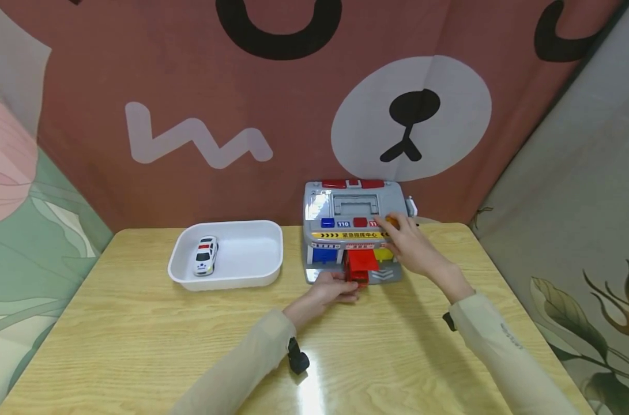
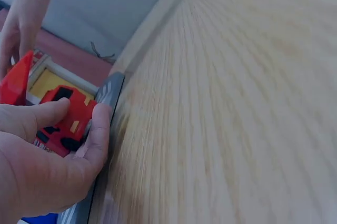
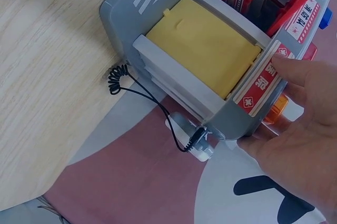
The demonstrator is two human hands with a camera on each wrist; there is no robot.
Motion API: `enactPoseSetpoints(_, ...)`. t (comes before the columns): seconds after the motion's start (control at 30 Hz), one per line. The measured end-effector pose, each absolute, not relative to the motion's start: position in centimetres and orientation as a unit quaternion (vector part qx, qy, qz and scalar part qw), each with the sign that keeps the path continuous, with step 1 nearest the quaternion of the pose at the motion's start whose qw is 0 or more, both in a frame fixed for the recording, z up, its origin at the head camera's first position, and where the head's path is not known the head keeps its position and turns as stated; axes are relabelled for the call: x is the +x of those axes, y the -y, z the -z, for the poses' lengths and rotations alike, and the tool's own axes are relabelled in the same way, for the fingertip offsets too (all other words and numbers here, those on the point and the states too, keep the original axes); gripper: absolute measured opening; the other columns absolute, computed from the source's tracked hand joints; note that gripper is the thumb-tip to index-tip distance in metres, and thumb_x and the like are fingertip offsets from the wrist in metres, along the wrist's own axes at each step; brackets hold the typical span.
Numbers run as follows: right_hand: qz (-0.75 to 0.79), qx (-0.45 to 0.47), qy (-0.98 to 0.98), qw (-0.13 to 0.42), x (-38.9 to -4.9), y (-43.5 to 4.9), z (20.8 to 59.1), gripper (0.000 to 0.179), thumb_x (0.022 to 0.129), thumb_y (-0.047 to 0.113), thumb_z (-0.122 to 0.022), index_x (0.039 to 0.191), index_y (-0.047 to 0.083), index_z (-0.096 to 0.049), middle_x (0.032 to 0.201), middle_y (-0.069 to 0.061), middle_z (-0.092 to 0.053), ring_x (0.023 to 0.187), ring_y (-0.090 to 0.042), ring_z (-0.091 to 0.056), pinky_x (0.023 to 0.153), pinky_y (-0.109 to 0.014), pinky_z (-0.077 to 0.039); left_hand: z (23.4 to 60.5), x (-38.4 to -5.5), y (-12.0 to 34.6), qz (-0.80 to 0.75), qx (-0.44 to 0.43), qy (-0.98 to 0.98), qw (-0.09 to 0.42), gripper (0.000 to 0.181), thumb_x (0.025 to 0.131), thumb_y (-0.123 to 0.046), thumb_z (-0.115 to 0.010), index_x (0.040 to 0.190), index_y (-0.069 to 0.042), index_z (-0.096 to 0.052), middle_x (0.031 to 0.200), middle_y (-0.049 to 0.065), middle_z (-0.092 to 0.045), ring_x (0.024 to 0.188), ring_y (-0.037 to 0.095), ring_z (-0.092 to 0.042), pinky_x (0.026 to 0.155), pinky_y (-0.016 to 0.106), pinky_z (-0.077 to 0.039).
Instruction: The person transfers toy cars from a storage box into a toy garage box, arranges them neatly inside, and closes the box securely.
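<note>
While both hands reach across a pale wood-grained bench, look at the left hand: its grip is clamped on a small red toy vehicle with black and yellow details, thumb on one side, fingertips on the other. And that vehicle sits right at the front of a grey plastic toy garage, just under a raised red plastic door! A blue plastic door is at nine o'clock of the red one, a yellow plastic door at three. Up top, the right hand has its grip closed over the garage's upper front edge, close beside an orange button. Over to nine o'clock of the garage, there's a white round-cornered plastic tray, and inside, towards its own nine o'clock, a white toy car with a red patch on its roof.
</note>
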State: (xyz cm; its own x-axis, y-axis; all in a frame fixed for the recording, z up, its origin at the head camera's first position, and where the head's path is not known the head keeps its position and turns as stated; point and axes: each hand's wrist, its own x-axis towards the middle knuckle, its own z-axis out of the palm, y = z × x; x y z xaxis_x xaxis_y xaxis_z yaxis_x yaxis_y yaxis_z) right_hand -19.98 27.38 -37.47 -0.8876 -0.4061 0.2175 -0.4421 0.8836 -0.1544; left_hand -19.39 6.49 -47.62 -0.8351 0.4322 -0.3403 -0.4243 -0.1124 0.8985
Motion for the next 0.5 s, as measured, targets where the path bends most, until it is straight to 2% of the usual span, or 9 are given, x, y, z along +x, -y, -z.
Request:
enactPoseSetpoints(0.13, -0.097, 0.216, 0.967, 0.089, -20.0, -27.4, 37.3, 0.062, 0.091, 0.008, -0.066, 0.147, 0.004, -0.038, 0.137, -0.025, -0.034, 0.118, -0.040, -0.037, 0.097, -0.054, -0.042, 47.7, -19.9, -6.3, -0.714, 0.040, -0.636, 0.289, 0.016, 0.087, -0.001, -0.069, 0.097, 0.010, -0.063, 0.088, 0.027, -0.069, 0.074, 0.028, -0.071, 0.066, 0.034, -0.059)
enactPoseSetpoints(0.27, -0.097, 0.214, 0.968, 0.086, -20.0, -27.3, 37.3, 0.062, 0.092, 0.009, -0.066, 0.147, 0.004, -0.038, 0.137, -0.025, -0.034, 0.117, -0.040, -0.038, 0.097, -0.054, -0.043, 47.5, -20.3, -6.0, -0.685, 0.060, -0.666, 0.289, 0.024, 0.088, -0.012, -0.072, 0.092, 0.011, -0.066, 0.083, 0.024, -0.070, 0.067, 0.026, -0.071, 0.061, 0.034, -0.059)
enactPoseSetpoints(0.5, -0.101, 0.215, 0.968, 0.084, -20.0, -27.3, 37.4, 0.062, 0.091, 0.008, -0.066, 0.146, 0.002, -0.038, 0.137, -0.025, -0.034, 0.117, -0.040, -0.037, 0.097, -0.054, -0.043, 47.5, -20.8, -5.6, -0.676, 0.074, -0.674, 0.289, 0.032, 0.095, -0.015, -0.063, 0.098, 0.017, -0.062, 0.084, 0.028, -0.069, 0.069, 0.031, -0.071, 0.059, 0.036, -0.058)
